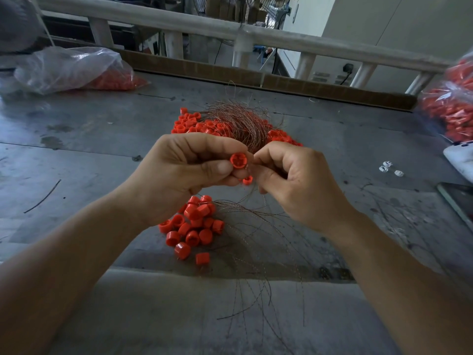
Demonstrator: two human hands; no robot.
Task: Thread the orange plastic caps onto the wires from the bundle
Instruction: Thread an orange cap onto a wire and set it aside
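Loose wires [263, 285] nearest me. My left hand [184, 172] pinches an orange cap [238, 160]; my right hand [294, 180] pinches one of them. Risk: frayed tip misses hole.

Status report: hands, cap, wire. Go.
Left hand pinches cap, open end facing camera. Right hand pinches at cap's rim, likely a wire. Bundle behind hands, nothing blocking.

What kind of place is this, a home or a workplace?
Probably a small workshop or factory bench. A worn grey worktable holds heaps of loose orange caps and a wire bundle, and clear plastic bags hold more caps.
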